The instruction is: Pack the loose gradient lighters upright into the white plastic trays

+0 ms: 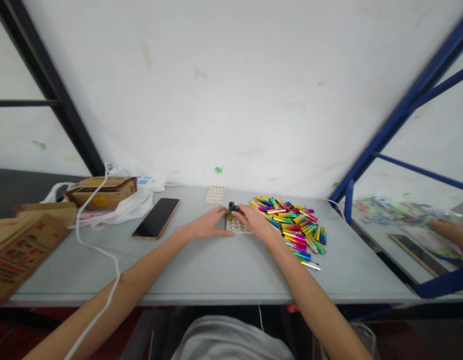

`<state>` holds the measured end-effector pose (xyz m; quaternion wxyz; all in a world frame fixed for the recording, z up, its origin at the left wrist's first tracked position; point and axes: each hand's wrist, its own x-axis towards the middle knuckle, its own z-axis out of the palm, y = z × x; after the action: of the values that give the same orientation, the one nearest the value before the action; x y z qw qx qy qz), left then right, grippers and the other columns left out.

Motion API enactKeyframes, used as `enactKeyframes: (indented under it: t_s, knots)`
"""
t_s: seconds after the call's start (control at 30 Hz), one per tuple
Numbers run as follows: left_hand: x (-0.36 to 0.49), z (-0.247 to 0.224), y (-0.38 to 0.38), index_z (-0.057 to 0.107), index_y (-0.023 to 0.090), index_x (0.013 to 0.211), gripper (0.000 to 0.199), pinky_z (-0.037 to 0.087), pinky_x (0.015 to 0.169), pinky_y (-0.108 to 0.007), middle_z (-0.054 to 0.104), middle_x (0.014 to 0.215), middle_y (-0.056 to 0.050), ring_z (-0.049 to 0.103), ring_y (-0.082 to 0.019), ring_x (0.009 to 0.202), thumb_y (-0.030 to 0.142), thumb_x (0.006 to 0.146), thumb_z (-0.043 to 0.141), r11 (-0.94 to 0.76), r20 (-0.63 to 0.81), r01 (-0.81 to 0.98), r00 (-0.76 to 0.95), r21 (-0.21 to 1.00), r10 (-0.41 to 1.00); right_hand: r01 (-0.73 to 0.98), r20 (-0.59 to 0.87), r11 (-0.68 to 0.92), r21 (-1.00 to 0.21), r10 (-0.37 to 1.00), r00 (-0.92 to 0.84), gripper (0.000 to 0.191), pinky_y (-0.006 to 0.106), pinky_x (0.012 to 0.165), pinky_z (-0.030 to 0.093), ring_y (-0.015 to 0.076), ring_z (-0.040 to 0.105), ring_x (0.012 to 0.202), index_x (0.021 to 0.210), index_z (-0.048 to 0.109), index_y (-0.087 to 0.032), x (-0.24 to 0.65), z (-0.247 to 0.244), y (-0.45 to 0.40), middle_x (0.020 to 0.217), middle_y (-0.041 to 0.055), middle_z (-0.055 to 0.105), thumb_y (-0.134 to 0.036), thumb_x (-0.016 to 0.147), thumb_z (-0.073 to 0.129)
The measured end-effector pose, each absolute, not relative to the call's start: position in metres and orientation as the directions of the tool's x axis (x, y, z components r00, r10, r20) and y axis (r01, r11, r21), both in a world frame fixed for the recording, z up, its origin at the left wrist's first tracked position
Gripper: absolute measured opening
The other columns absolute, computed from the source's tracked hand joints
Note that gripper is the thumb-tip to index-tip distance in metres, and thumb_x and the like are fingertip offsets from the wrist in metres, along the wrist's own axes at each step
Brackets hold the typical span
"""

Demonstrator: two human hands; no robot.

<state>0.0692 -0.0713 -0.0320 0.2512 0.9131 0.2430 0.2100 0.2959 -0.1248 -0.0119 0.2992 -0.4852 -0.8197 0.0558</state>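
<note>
A small white tray (pixel 238 227) with rows of round holes lies on the grey table before me. My left hand (pixel 209 223) spans its left side, thumb at the near corner and fingers toward the far one, holding the edge. My right hand (pixel 252 218) reaches over the tray, its fingers closed on a small dark-tipped tube (pixel 235 208), mostly hidden by the fingertips. Beside it a green and gold shiny tube (pixel 230 210) stands upright at the tray's far left corner. Right of my right hand spreads a loose pile of shiny metallic-coloured tubes (pixel 291 220).
Another white tray (pixel 215 194) lies near the wall. To the left are a phone (pixel 156 218), a cardboard box (pixel 104 192) on a plastic bag, and a larger carton (pixel 29 255). A white cable (pixel 98 246) crosses my left forearm. Beyond the blue frame (pixel 396 110), another person's hand (pixel 451 231) shows.
</note>
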Motion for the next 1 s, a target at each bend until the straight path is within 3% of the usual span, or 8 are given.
enactKeyframes:
  t_s: [0.33, 0.67, 1.0]
  knots:
    - [0.0679, -0.0321, -0.0715, 0.060, 0.021, 0.139, 0.071, 0.044, 0.118, -0.049, 0.061, 0.142, -0.015, 0.059, -0.035, 0.131, 0.062, 0.085, 0.080, -0.754, 0.261, 0.345, 0.790, 0.559, 0.555, 0.774, 0.409, 0.513, -0.371, 0.839, -0.360, 0.016, 0.031, 0.081, 0.049, 0.0205, 0.066, 0.090, 0.103, 0.063, -0.019, 0.2960, -0.0109, -0.1293, 0.098, 0.0075, 0.072, -0.030, 0.110, 0.054]
    - [0.0674, -0.0300, -0.0723, 0.061, 0.021, 0.139, 0.073, 0.044, 0.118, -0.050, 0.061, 0.140, -0.016, 0.059, -0.036, 0.131, 0.065, 0.084, 0.080, -0.754, 0.261, 0.351, 0.788, 0.555, 0.558, 0.822, 0.422, 0.508, -0.259, 0.825, -0.377, 0.015, 0.032, 0.085, 0.049, 0.0228, 0.067, 0.097, 0.106, 0.065, -0.018, 0.2932, -0.0109, -0.1293, 0.106, 0.0110, 0.072, -0.029, 0.110, 0.055]
    - [0.0681, -0.0320, -0.0699, 0.059, 0.019, 0.141, 0.073, 0.041, 0.121, -0.050, 0.059, 0.142, -0.016, 0.057, -0.036, 0.134, 0.062, 0.086, 0.081, -0.758, 0.251, 0.341, 0.800, 0.556, 0.544, 0.767, 0.431, 0.553, -0.326, 0.809, -0.400, 0.017, 0.031, 0.084, 0.049, 0.0206, 0.065, 0.093, 0.103, 0.064, -0.019, 0.3020, -0.0142, -0.1272, 0.100, 0.0077, 0.071, -0.030, 0.110, 0.053]
